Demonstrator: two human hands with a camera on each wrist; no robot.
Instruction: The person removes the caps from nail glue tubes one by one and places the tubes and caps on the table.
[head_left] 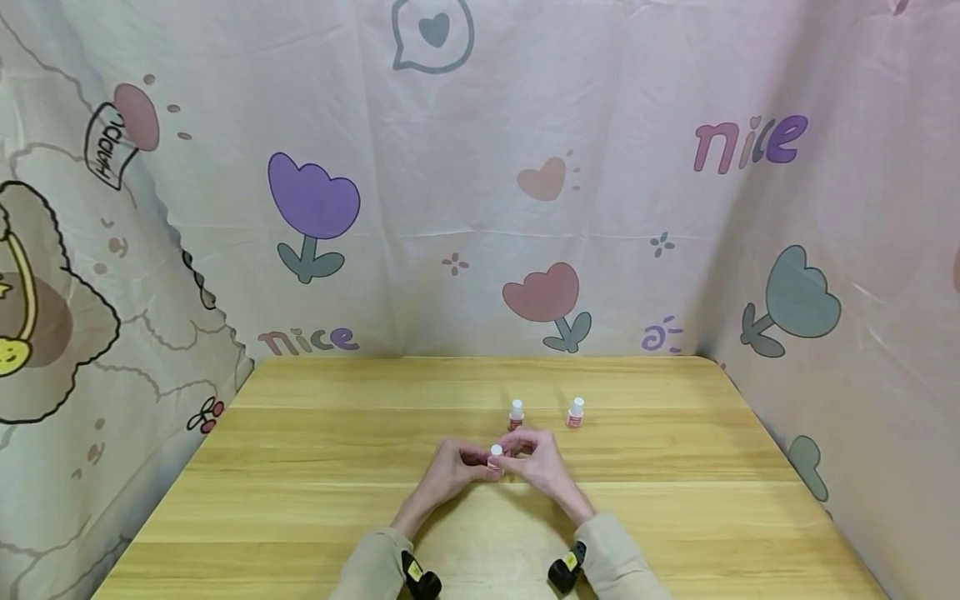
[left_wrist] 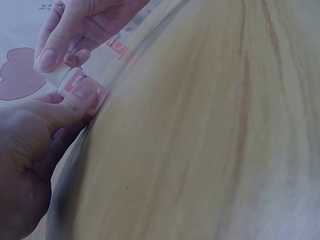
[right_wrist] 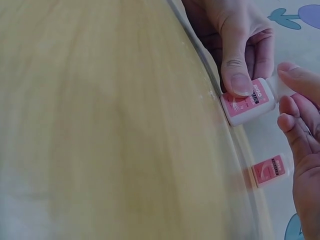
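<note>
A small white bottle with a pink label (right_wrist: pixel 248 103) stands upright near the middle of the table. My left hand (head_left: pixel 452 472) grips its body, the thumb lying flat across the label. From the other side my right hand (head_left: pixel 538 460) pinches the white cap (left_wrist: pixel 56 75) between thumb and fingers. The cap sits on the bottle's neck, partly hidden by the fingertips. Just beyond the hands is a second bottle (head_left: pixel 517 414) of the same kind, its lower part close behind my right fingers. A third such bottle (head_left: pixel 575 412) stands farther right.
The light wooden table (head_left: pixel 300 500) reaches back to a patterned cloth (head_left: pixel 450 208) hung behind it and along both sides. Both wrists, in beige sleeves (head_left: pixel 375 567), carry small black cameras (head_left: pixel 566 569).
</note>
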